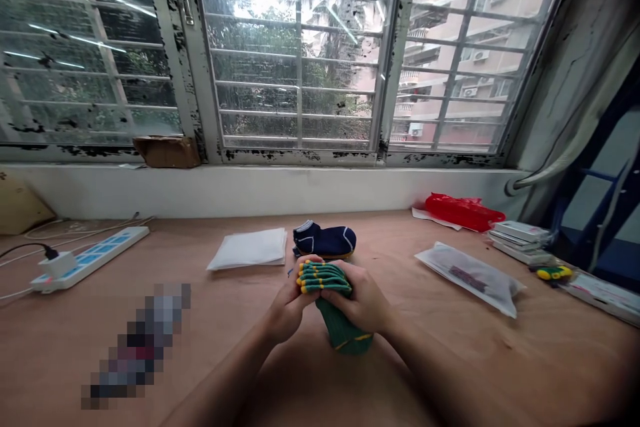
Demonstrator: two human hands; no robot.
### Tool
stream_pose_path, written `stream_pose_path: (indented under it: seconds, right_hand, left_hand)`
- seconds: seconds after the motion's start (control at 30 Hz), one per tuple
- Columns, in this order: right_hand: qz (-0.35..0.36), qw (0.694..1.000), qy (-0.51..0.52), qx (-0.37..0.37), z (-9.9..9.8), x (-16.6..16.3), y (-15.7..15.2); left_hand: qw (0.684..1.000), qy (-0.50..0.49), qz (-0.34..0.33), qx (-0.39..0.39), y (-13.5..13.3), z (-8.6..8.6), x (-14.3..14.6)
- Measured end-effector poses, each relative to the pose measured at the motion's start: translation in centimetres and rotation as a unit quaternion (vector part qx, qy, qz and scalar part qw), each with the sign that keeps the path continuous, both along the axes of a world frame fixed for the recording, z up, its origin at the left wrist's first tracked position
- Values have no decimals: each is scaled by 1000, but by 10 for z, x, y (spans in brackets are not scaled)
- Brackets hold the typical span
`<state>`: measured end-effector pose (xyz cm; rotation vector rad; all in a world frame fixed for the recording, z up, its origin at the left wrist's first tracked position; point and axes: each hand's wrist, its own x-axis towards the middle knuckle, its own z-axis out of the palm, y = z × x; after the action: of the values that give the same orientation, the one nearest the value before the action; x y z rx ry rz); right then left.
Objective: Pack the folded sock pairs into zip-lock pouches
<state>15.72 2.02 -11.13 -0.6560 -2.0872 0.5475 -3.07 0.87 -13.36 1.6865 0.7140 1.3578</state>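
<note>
Both my hands hold green toe socks with yellow toe tips and a thin yellow line near the lower end. My left hand is closed around the toe end on the left. From the right, my right hand grips the middle, with its thumb across the fabric. The lower green part hangs down toward me between my forearms. Whether it is one sock or a stacked pair, I cannot tell. Just behind my hands, navy socks with white lines lie on the wooden table.
White flat bags lie left of the navy socks. A power strip with cables stands far left, and a blurred item is nearer. To the right are a translucent bag, a red plastic bag, and stacked boxes.
</note>
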Motion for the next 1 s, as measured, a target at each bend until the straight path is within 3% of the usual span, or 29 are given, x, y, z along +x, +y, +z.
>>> stream_pose_path:
  seconds: [0.17, 0.33, 0.5, 0.77, 1.0]
  right_hand:
    - [-7, 999, -19, 43, 1, 7, 2]
    - [61, 997, 50, 8, 5, 12, 3]
    - [12, 998, 53, 9, 13, 9, -2]
    - [12, 997, 78, -16, 20, 5, -2]
    - [-60, 990, 94, -89, 16, 3, 3]
  left_hand:
    - [996, 25, 64, 60, -3, 4, -4]
    - [999, -7, 32, 36, -5, 6, -3]
    - [999, -33, 24, 12, -4, 6, -1]
    - [999, -29, -26, -32, -7, 9, 0]
    - [998, -36, -35, -45, -4, 7, 1]
